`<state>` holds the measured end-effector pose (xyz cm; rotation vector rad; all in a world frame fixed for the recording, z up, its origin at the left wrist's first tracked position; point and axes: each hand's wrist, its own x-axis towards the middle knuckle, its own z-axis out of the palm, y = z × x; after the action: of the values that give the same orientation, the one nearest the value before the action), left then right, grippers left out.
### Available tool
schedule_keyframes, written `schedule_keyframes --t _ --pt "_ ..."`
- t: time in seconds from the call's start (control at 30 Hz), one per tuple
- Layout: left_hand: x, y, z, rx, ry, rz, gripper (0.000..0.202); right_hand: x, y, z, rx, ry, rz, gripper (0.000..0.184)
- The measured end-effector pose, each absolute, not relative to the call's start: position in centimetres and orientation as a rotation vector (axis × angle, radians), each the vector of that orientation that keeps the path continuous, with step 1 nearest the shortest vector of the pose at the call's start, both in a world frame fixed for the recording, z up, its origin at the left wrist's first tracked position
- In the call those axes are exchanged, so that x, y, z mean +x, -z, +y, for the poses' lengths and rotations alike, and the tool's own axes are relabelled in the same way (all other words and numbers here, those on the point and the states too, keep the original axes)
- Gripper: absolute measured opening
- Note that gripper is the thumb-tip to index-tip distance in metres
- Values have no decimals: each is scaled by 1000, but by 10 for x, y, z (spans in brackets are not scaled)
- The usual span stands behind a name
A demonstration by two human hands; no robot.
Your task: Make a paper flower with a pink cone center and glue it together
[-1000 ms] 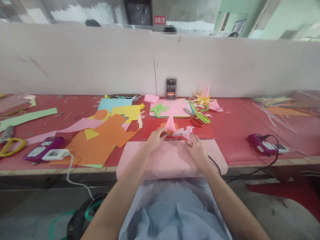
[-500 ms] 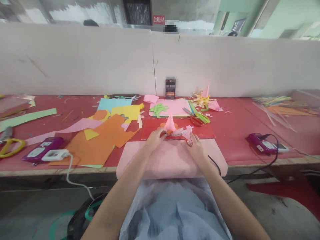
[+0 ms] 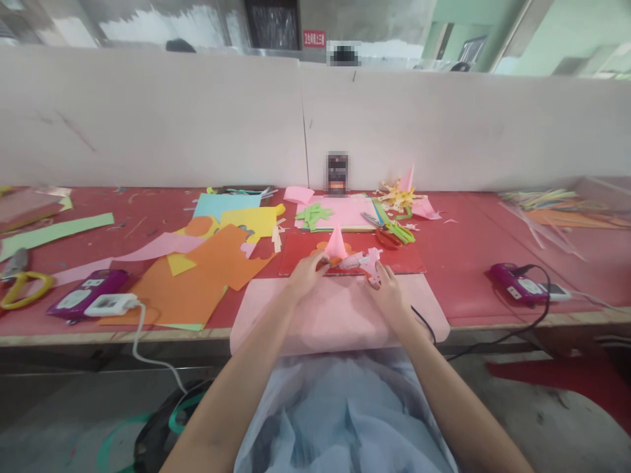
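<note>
My left hand (image 3: 305,274) pinches the base of a small pink paper cone (image 3: 336,242) that stands point-up over an orange flower cutout on a red sheet (image 3: 399,259). My right hand (image 3: 389,292) grips a pink hot glue gun (image 3: 363,261), its nozzle aimed left at the cone's base. Both wrists rest on a large pink paper sheet (image 3: 335,315) that overhangs the table's front edge. A black cord (image 3: 424,325) runs from the glue gun past my right wrist.
Orange, yellow and blue paper sheets (image 3: 207,263) lie to the left, with a purple device and white charger (image 3: 93,295). Scissors (image 3: 387,230) and green cutouts sit behind the red sheet. Another purple device with a cable (image 3: 517,284) lies right. A white partition (image 3: 197,125) backs the table.
</note>
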<state>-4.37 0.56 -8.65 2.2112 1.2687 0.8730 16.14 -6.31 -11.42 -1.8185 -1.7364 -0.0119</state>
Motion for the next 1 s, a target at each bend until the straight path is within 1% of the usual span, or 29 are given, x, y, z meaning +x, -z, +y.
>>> schedule_keyframes --t 0.13,0.43,1.0 --pt "-44 87 6 2215 -870 1265 11 162 114 -64 -1864 34 -1728 45" --pt "-44 88 7 2210 -865 1257 11 165 117 -64 -1821 63 -1721 40" --pt "-43 86 6 2256 -801 1275 10 163 111 -69 -1872 119 -1715 43"
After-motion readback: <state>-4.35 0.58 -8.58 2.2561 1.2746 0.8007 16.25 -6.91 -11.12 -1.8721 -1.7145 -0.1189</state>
